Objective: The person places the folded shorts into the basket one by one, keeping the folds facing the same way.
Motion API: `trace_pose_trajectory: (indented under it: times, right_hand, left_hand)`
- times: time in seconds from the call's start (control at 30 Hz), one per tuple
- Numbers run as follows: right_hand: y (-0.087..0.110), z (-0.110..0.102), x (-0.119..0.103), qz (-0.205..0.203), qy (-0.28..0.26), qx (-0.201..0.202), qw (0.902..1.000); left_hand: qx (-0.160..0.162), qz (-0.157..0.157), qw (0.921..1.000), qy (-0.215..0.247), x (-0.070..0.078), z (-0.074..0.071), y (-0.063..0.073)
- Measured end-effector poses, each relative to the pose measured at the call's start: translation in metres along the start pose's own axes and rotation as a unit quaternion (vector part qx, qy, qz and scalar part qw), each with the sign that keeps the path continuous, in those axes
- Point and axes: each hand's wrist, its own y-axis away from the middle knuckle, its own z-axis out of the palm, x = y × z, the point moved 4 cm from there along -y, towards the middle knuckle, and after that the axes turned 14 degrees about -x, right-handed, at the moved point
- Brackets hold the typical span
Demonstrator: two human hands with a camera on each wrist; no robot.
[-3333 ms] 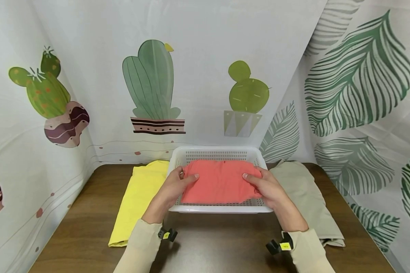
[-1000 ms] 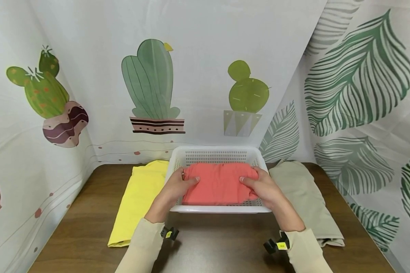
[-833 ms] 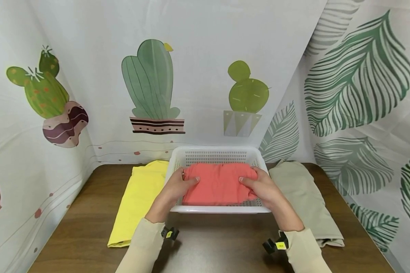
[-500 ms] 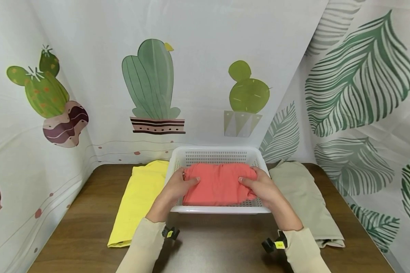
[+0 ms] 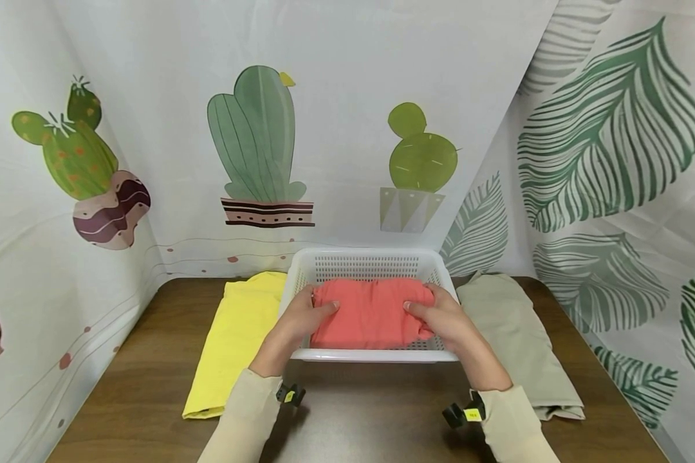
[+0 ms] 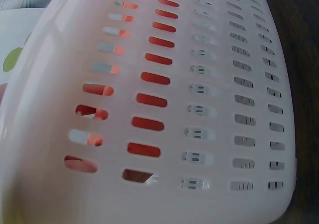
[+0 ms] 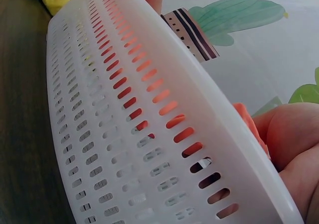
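Observation:
A folded coral-red garment (image 5: 372, 314) is held at its two ends inside the white plastic basket (image 5: 376, 355). My left hand (image 5: 302, 316) grips the left end, thumb on top and the other fingers mostly hidden beneath. At the opposite end my right hand (image 5: 444, 319) pinches the cloth the same way. Through the slots of the basket wall (image 6: 214, 99), the left wrist view shows red cloth along the upper rows, while the lower slots look through to white plastic. The right wrist view catches my right hand (image 7: 294, 144) just past the rim, beside a bit of red cloth.
Left of the basket lies a folded yellow garment (image 5: 237, 341). A grey-green one (image 5: 512, 341) lies on the right. All rest on a dark brown wooden table (image 5: 353, 411). Behind hangs a white curtain (image 5: 347, 96) printed with cacti and leaves.
Compared with about three seconds ago, the red garment sits slightly lower in the basket and my hands have come a little closer together. Over the last second they have barely moved.

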Motion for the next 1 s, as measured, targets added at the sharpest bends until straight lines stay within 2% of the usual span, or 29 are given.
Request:
trace_pose_trajectory:
  times: [0.43, 0.87, 1.0]
  right_hand:
    - [-0.0001, 0.0012, 0.0001, -0.001, -0.003, -0.003, 1.0]
    - [0.0003, 0.0028, -0.0022, 0.009, -0.001, -0.011, 0.9999]
    - [0.0008, 0.004, -0.0026, 0.007, -0.002, -0.02, 0.9998]
  left_hand:
    - [-0.017, -0.018, 0.9997, 0.004, 0.0, 0.0024, -0.0003]
    - [-0.038, -0.024, 0.999, -0.004, -0.0018, 0.004, -0.0005]
    - [-0.048, -0.016, 0.9987, -0.002, -0.0015, 0.0051, -0.0001]
